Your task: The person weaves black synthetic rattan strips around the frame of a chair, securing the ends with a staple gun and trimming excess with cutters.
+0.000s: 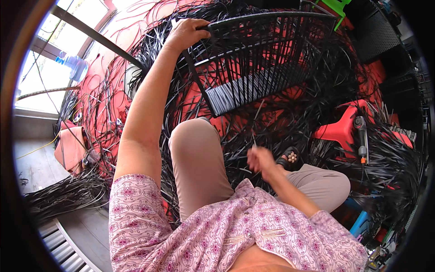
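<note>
Head view, left hand (186,32): far left, arm stretched out, fingers clenched over the top rail of the one black woven frame (267,54).
Head view, frame: stands tilted on the floor beyond the knees, its strands running down to the right of the left hand.
Head view, right hand (259,159): near centre, blurred; fingers pinch one thin black strip (254,136), below the frame and apart from it.
Head view, surroundings: loose black strips (389,167) heaped all round, one red stool (340,129) at right, one water bottle (72,65) far left, one green stool (335,6) far right.
</note>
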Demonstrator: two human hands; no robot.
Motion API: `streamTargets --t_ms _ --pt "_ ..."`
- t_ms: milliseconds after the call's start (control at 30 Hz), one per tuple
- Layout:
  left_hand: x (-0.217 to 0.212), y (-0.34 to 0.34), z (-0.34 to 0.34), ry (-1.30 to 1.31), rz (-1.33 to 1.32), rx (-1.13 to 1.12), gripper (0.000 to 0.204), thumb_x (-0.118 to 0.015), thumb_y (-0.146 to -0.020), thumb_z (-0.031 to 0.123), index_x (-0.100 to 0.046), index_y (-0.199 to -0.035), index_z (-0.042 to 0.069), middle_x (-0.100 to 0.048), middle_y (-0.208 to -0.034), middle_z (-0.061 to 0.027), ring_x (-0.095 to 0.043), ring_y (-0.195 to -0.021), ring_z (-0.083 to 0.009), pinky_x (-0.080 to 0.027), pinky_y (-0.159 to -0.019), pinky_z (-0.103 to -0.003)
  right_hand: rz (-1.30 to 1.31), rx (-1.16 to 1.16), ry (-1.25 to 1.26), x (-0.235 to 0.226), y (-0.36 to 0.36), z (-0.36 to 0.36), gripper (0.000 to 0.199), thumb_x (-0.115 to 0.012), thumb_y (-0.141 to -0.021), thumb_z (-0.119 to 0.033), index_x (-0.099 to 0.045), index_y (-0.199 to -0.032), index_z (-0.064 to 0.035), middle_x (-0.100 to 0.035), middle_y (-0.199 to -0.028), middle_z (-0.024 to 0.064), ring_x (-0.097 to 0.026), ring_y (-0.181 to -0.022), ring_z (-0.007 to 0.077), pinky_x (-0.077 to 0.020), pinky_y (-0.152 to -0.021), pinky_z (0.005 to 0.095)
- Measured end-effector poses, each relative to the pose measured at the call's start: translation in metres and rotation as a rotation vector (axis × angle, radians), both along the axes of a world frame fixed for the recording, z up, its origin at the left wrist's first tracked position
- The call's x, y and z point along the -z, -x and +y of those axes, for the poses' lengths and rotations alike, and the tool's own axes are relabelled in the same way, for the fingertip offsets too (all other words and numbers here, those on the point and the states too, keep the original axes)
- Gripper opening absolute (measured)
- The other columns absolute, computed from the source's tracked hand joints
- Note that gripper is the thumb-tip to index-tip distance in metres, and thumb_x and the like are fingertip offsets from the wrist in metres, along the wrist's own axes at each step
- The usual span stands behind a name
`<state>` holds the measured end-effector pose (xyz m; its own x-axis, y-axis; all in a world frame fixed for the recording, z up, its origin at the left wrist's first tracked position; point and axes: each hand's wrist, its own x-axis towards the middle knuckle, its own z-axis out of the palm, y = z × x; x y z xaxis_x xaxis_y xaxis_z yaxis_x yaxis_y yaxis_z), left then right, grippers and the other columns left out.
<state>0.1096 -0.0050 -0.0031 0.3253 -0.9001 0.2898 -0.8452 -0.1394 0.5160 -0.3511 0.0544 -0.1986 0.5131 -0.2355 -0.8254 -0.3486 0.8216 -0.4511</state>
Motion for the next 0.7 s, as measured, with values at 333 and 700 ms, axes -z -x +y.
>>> streamTargets --t_ms 333,700 --pt "0.003 -0.014 -0.010 0.030 -0.042 0.029 0.042 -0.073 -0.076 0.034 -0.072 -0.111 0.010 -0.072 -0.101 -0.0156 -0.069 -0.095 -0.0308 -0.052 -0.087 -0.037 -0.428 0.147 1.369 -0.151 -0.274 -0.131 0.045 -0.061 -0.092 -0.032 -0.063 -0.113 0.0069 -0.067 -0.101 0.0168 -0.064 -0.098 0.0261 -0.0481 -0.089 0.0339" --pt "-0.009 -0.071 -0.025 0.023 0.026 0.001 0.033 -0.071 -0.075 0.018 -0.071 -0.105 0.001 -0.070 -0.080 -0.0080 -0.062 -0.070 -0.0126 -0.051 -0.065 -0.029 -0.502 0.103 0.756 -0.062 -0.276 -0.108 0.024 -0.063 -0.093 -0.023 -0.068 -0.093 0.0004 -0.054 -0.062 -0.0024 -0.044 -0.049 0.0039 -0.0331 -0.043 0.0213"
